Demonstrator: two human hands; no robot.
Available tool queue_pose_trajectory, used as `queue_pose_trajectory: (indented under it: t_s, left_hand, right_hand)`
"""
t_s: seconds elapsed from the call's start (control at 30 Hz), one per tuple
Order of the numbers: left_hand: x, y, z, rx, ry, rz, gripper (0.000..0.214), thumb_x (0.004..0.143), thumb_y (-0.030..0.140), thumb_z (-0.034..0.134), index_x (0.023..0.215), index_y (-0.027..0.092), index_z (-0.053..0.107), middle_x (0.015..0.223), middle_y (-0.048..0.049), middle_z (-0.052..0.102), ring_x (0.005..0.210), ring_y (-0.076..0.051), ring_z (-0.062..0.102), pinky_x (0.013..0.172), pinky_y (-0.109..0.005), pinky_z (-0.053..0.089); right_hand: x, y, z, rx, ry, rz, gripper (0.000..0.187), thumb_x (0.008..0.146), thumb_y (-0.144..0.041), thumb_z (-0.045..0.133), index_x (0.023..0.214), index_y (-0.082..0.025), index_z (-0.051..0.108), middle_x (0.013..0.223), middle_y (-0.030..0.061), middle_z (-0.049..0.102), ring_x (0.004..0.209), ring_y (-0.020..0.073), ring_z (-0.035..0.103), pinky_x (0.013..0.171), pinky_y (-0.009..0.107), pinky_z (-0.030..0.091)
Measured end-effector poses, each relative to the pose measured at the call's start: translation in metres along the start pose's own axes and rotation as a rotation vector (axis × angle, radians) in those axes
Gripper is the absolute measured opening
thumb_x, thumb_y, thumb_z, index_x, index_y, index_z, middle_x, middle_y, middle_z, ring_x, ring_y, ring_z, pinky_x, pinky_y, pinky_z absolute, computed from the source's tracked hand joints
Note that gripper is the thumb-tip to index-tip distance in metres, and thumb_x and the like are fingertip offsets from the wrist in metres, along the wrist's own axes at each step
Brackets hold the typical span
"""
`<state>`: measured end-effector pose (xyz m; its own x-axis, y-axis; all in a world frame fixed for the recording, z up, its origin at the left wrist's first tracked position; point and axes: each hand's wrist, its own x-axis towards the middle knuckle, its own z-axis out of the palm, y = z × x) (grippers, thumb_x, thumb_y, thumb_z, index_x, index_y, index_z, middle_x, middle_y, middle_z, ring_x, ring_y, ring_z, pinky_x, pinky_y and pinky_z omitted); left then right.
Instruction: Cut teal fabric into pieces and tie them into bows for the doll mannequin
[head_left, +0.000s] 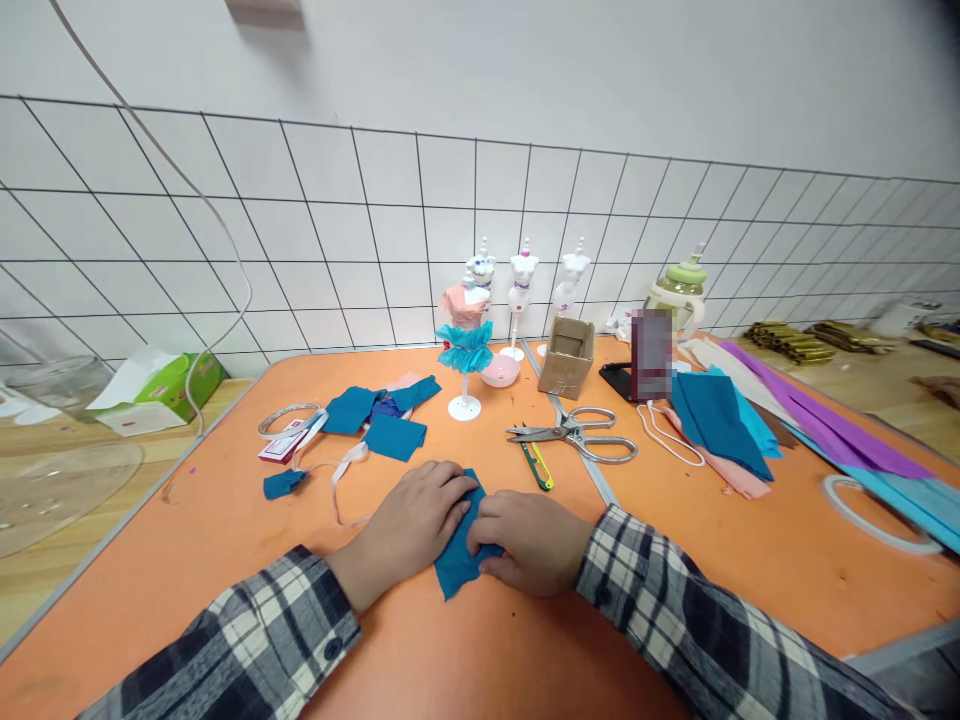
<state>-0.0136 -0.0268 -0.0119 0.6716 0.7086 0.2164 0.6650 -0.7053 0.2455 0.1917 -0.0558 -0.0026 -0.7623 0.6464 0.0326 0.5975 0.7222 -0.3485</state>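
Observation:
A small sheet of blue crepe paper (454, 568) lies on the orange table in front of me. My left hand (417, 517) presses on its left and far edge with bent fingers. Curled fingers of my right hand (531, 542) grip its right side, where the paper is folded or bunched. More blue paper pieces (396, 437) rest beyond my left hand. Past both hands, a small dress form (465, 347) wears a pink top and a ruffled turquoise skirt. Scissors (581, 434) lie partly spread beside green-and-yellow thread snips (537, 464).
White dress forms (523, 270), a pink bowl (500, 371) and a cardboard box (567, 358) stand at the back. To the right are a phone (651, 355), a bottle (679, 290), coloured paper strips (724, 425) and a white ring (881, 512). A tape roll (289, 420) lies left.

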Motion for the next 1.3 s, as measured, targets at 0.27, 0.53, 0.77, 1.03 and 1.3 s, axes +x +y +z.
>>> queue_pose_trajectory:
  t_s: [0.27, 0.53, 0.77, 1.03, 1.3]
  left_hand:
    - [0.001, -0.01, 0.003, 0.089, 0.117, -0.229, 0.033, 0.097, 0.043, 0.043, 0.114, 0.024, 0.063, 0.119, -0.0084, 0.062, 0.112, -0.029, 0.051, 0.09, -0.044, 0.038]
    - [0.002, -0.004, 0.0, 0.021, 0.109, -0.261, 0.024, 0.085, 0.046, 0.061, 0.087, 0.022, 0.062, 0.093, -0.0044, 0.064, 0.094, -0.027, 0.055, 0.081, -0.042, 0.034]
    - [0.003, -0.008, 0.007, -0.157, 0.117, -0.191, 0.006, 0.088, 0.021, 0.051, 0.087, 0.022, 0.057, 0.085, -0.0029, 0.064, 0.086, -0.023, 0.056, 0.076, -0.038, 0.039]
    - [0.001, 0.002, -0.006, -0.118, 0.267, -0.129, 0.016, 0.087, 0.019, 0.05, 0.1, 0.022, 0.059, 0.09, -0.0045, 0.064, 0.091, -0.023, 0.055, 0.084, -0.04, 0.039]
    - [0.002, -0.017, -0.012, -0.034, 0.418, -0.188, 0.016, 0.091, 0.028, 0.053, 0.103, 0.023, 0.061, 0.101, -0.007, 0.065, 0.102, -0.027, 0.054, 0.087, -0.043, 0.039]
  right_hand:
    - [-0.002, -0.001, -0.005, 0.02, -0.05, 0.031, 0.024, 0.085, -0.035, 0.062, 0.107, -0.024, 0.066, 0.104, 0.0039, 0.062, 0.092, 0.0189, 0.058, 0.073, 0.03, 0.04]
    - [-0.001, -0.011, -0.001, -0.089, -0.063, -0.061, 0.026, 0.088, -0.043, 0.057, 0.106, -0.027, 0.068, 0.096, 0.0019, 0.064, 0.086, 0.0174, 0.059, 0.064, 0.028, 0.038]
    - [0.0, -0.011, 0.006, -0.134, -0.044, -0.078, 0.023, 0.092, -0.038, 0.052, 0.103, -0.028, 0.068, 0.095, 0.0004, 0.065, 0.083, 0.0153, 0.059, 0.06, 0.027, 0.034]
    - [-0.001, -0.012, 0.001, -0.085, -0.045, -0.028, 0.026, 0.088, -0.044, 0.057, 0.107, -0.028, 0.066, 0.098, 0.0001, 0.064, 0.085, 0.0165, 0.06, 0.06, 0.027, 0.036]
    - [0.001, -0.003, -0.001, -0.066, -0.028, 0.025, 0.022, 0.089, -0.036, 0.057, 0.107, -0.026, 0.065, 0.101, 0.0021, 0.063, 0.085, 0.0162, 0.059, 0.065, 0.027, 0.039]
